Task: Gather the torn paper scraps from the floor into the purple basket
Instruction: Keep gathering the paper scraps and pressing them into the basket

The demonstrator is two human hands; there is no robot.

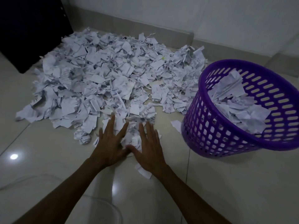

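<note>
A wide heap of torn white paper scraps covers the tiled floor from the dark cabinet to the basket. The purple basket stands at the right with slotted walls, and it holds a pile of scraps. My left hand and my right hand lie side by side at the near edge of the heap, fingers straight and spread, flat over a small clump of scraps between them. The fingertips look blurred.
A dark cabinet stands at the back left, touching the heap. A white wall and skirting run behind the paper. A crumpled ball lies left of my left hand, and single scraps lie by my right wrist.
</note>
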